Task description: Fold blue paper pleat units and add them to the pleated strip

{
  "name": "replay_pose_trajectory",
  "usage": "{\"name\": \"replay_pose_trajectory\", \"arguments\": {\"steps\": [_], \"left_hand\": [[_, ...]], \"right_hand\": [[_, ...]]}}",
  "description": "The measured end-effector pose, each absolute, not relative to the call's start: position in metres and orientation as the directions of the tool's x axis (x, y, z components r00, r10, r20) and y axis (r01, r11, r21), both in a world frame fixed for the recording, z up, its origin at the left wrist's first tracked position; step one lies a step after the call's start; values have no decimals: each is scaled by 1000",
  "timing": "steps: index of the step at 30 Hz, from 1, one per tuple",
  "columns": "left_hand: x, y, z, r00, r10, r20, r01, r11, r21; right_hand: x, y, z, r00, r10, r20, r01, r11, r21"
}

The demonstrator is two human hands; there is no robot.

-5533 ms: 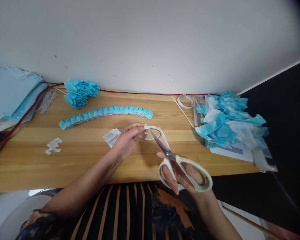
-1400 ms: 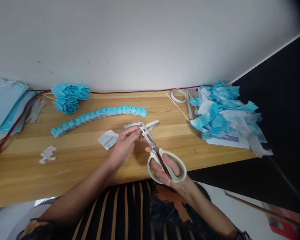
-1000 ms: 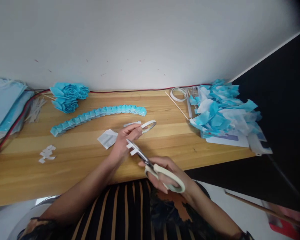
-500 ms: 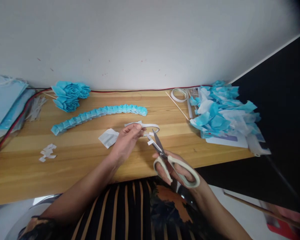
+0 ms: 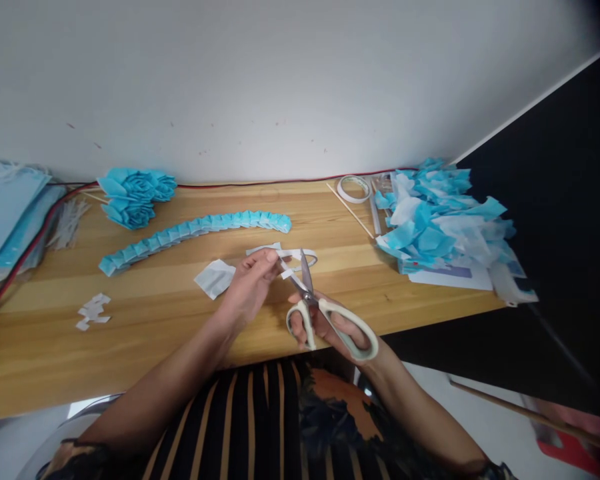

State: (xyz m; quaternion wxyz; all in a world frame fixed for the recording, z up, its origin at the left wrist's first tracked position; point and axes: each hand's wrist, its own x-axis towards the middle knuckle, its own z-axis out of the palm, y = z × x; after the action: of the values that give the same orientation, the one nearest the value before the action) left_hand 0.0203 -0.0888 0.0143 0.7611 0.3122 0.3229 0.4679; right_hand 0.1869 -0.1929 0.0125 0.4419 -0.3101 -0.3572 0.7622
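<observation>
My left hand point(image 5: 250, 283) pinches a narrow roll of white tape point(image 5: 315, 261) above the table, its ring sticking out to the right of the fingertips. In my right hand point(image 5: 324, 327) are scissors point(image 5: 307, 297) with off-white handles, fingers and thumb through the loops. Their blades stand apart and point away from me, one beside my left fingertips, the other overlapping the tape ring. A small white piece point(image 5: 287, 274) clings to the left blade. Under and behind my left hand, a square of white sheet point(image 5: 215, 279) lies on the table.
A curved blue folded strip point(image 5: 195, 228) lies beyond my hands. Blue flowers point(image 5: 137, 193), small white pieces point(image 5: 94, 311) and blue sheets point(image 5: 10, 207) are at left. To the right are another tape roll point(image 5: 354, 189), a thin stick point(image 5: 350, 210) and blue-white petals point(image 5: 430, 230).
My right hand has brought the scissors left and slightly up, nearer my left fingertips, and the blades are spread wider. My left hand keeps its pinch on the tape.
</observation>
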Motion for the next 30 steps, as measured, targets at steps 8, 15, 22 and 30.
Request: {"name": "replay_pose_trajectory", "arguments": {"steps": [8, 15, 22, 30], "left_hand": [[21, -91, 15, 365, 907, -211, -457, 372, 808], [23, -90, 15, 316, 919, -234, -486, 369, 792], [22, -90, 16, 337, 907, -254, -491, 399, 774], [21, -89, 15, 272, 925, -264, -518, 372, 770]], "right_hand": [[181, -185, 11, -406, 905, -125, -484, -329, -811], [172, -179, 8, -424, 903, -68, -543, -313, -779], [170, -178, 7, -415, 905, -94, -571, -340, -748], [175, -187, 22, -445, 875, -190, -509, -421, -751]]}}
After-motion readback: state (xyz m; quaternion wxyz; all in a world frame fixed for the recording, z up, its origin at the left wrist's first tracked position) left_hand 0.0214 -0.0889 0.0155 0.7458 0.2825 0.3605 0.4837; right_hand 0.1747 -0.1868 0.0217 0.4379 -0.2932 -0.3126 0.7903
